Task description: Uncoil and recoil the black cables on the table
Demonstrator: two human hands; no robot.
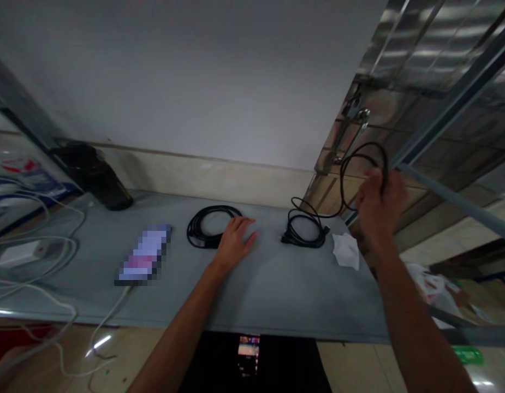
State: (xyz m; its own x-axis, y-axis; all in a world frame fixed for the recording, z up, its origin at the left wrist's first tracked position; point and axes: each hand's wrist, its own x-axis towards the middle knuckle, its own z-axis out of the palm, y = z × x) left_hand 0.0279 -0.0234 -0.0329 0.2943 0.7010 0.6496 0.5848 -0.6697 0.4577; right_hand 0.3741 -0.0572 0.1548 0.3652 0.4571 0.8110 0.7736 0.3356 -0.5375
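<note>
My right hand [381, 204] is raised at the right edge of the grey tabletop, closed around loops of a black cable [345, 185]. From these loops a strand runs down towards a smaller black cable coil [305, 240] on the table, which has plug ends at its sides. My left hand [236, 240] lies palm down with its fingers extended, over the right side of a larger black cable coil [198, 226]. The palm hides part of that coil. Just right of the smaller coil is a crumpled white tissue [345, 251].
A phone [143, 256] with a blurred screen lies on the left, a white cable [108, 314] at its lower end. Behind it leans a dark bottle [99, 177]. White cords and a white adapter [23, 254] occupy the far left. Metal frame bars [457, 202] flank the table's right side.
</note>
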